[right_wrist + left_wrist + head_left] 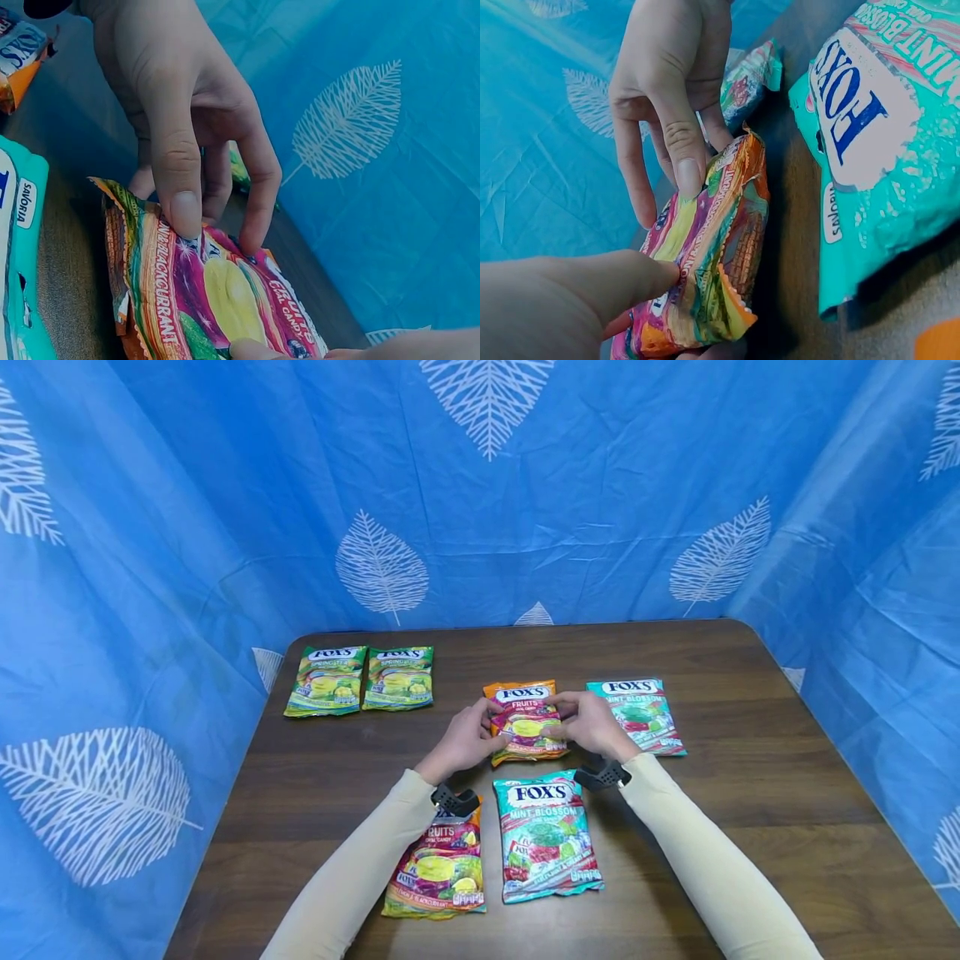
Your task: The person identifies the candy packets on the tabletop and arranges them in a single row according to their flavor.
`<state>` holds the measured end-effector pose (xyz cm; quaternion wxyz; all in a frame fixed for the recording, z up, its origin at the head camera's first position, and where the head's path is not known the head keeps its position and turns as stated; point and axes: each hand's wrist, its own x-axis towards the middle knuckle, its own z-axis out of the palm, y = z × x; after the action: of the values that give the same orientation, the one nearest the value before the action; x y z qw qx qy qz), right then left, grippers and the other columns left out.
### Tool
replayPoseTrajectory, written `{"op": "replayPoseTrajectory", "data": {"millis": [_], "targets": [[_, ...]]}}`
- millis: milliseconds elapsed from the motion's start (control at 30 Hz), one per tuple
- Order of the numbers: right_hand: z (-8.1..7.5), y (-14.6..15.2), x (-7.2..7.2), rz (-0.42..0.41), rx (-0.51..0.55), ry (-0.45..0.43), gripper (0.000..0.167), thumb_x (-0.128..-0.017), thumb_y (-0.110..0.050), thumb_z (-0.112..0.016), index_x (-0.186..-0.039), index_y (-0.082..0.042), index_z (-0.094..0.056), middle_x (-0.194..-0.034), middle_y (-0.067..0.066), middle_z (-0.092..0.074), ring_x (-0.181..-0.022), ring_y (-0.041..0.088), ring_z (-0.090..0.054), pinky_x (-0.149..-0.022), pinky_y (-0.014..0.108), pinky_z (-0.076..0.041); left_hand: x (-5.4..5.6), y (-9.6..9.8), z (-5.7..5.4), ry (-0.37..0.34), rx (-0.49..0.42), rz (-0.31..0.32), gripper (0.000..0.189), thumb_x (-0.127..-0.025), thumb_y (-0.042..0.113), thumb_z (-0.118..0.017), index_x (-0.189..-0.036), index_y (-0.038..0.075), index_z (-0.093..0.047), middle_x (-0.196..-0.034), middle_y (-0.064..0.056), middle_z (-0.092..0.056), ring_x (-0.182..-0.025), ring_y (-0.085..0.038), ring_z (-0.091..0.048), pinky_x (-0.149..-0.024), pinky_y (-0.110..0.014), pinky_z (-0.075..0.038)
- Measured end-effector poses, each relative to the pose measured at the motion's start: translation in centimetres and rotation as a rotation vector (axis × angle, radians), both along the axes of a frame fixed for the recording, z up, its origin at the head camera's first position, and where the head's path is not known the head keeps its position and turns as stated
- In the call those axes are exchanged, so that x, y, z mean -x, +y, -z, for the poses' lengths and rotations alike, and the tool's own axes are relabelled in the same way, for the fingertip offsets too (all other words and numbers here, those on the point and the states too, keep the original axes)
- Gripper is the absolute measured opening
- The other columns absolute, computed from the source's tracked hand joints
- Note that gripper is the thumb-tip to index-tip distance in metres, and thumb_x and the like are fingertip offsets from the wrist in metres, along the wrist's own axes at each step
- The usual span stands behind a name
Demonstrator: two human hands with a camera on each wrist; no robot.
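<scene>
An orange-and-purple Fox's Fruits candy bag (525, 718) lies at the middle of the table between both hands. My left hand (467, 737) holds its left side, thumb on the printed front near the lower corner. On the other side, my right hand (589, 724) grips the right edge, its thumb pressed onto the front in the left wrist view. That view also shows the bag's crimped bottom seam tilted up. Just nearer me lies a teal Mint Blossom bag (546, 839). A second Fruits bag (437, 868) is beside it, partly covered by the left forearm and wristband.
Two green Springs bags (327, 682) lie side by side at the table's far left. Another Mint Blossom bag (641, 718) is right of the right hand, partly hidden by it. A blue curtain (570, 527) with white leaves surrounds the brown wooden table (757, 793).
</scene>
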<state>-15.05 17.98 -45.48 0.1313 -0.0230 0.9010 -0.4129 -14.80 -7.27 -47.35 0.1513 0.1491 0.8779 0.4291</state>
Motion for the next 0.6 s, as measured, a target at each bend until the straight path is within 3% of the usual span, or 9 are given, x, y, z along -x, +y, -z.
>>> {"op": "replayPoseTrajectory", "data": {"millis": [600], "targets": [[0.08, -0.04, 0.06, -0.041, -0.005, -0.023, 0.058, -0.097, -0.014, -0.087, -0.151, -0.011, -0.066, -0.144, 0.022, -0.063, -0.104, 0.031, -0.072, -0.092, 0.046, -0.061, 0.28, -0.1, 0.5, 0.036, -0.006, 0.019, 0.051, -0.1, 0.015, -0.083, -0.142, 0.005, -0.056, -0.114, -0.011, -0.062, -0.093, -0.022, -0.06, -0.08, -0.032, -0.056]]}}
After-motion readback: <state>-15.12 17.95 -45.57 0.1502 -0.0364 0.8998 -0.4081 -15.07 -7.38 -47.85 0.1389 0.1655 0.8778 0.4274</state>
